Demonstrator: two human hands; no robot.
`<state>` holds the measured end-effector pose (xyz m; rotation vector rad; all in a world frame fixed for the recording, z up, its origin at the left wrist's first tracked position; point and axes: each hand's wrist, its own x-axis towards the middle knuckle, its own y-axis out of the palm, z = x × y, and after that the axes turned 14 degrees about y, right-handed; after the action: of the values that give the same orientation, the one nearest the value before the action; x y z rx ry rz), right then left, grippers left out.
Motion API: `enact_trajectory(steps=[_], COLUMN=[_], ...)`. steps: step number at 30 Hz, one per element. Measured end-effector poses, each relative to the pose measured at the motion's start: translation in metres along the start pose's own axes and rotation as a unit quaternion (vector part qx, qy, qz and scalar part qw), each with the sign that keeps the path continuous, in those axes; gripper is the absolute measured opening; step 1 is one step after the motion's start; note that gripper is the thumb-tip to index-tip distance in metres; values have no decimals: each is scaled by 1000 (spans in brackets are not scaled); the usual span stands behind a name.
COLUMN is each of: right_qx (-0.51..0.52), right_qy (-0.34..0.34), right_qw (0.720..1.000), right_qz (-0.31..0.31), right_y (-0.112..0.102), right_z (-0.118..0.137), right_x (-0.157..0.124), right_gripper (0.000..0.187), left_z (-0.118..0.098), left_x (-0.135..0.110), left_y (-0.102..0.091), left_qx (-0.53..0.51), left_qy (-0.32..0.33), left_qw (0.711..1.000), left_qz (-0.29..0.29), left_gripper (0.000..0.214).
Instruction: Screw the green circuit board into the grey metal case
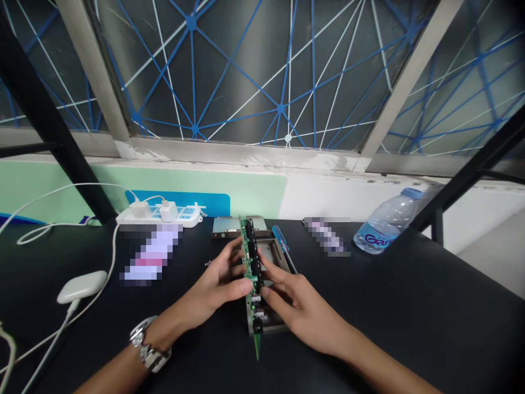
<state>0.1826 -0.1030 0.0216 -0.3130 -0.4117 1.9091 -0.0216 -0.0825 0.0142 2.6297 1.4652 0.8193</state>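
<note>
A long green circuit board with black components stands on its edge between my two hands. My left hand grips its left face, with the thumb near the front. From the right, the fingers of my right hand press against the black components. Under and behind the board lies an open metal casing, partly hidden by the board and my right hand. A flat metal cover rests at the back. A screwdriver with a blue handle leans along the casing's right side.
A white power strip with plugs and cables sits at the back left. A white charging case is on the left. A tilted water bottle is at the right, by a black frame bar. Two blurred items lie on the black table.
</note>
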Motion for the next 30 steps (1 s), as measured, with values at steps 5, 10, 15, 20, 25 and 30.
enact_trajectory(steps=[5,10,15,20,25,30], right_qx=[21,14,-16,-33,-4,132], right_qy=[-4,-58,-66,-45,-56,28], right_qw=[998,994,996,996,998,984], right_qz=[58,95,65,68,22,118], right_y=[-6,-11,-6,-5,-10,-25], right_z=[8,13,14,18,16,13], right_x=[-6,-11,-10,-11,-14,-6], right_gripper=[59,73,89,79,65,51], left_z=[-1,-3,-5,-7,-10,-19], left_x=[0,1,1,2,4,7], left_y=[0,2,2,1,-3,-15], left_qx=[32,41,44,48,51,90], left_qy=[-18,-21,-28,-33,-30,-51], left_qw=[998,995,994,992,991,985], left_qz=[-53,-86,-96,-112,-121,-141], left_gripper=[78,74,71,73,73,68])
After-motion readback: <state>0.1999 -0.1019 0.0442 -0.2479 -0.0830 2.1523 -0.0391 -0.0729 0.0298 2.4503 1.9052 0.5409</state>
